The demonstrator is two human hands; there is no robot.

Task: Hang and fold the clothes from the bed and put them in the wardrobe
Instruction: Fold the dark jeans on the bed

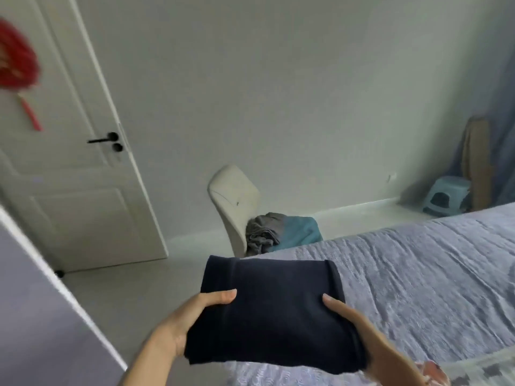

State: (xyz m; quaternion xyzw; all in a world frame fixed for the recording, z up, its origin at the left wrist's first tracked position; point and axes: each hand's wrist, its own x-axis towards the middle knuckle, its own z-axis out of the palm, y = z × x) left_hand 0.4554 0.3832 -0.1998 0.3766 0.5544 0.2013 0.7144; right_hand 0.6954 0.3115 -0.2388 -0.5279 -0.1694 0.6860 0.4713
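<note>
A folded dark navy garment (273, 313) is held flat in front of me, lifted above the corner of the bed (418, 274). My left hand (195, 316) grips its left edge with the thumb on top. My right hand (351, 321) grips the right edge the same way, fingers hidden under the cloth. The bed has a lilac-blue textured cover. At the far left a white-edged grey panel (41, 302) stands close to me; I cannot tell whether it belongs to the wardrobe.
A white door (69, 162) with a black handle stands at the left, a red ornament (16, 62) hanging on it. A beige chair (237, 201) holds grey and teal clothes (281, 229) by the wall. A pale blue stool (446, 196) sits in the far right corner.
</note>
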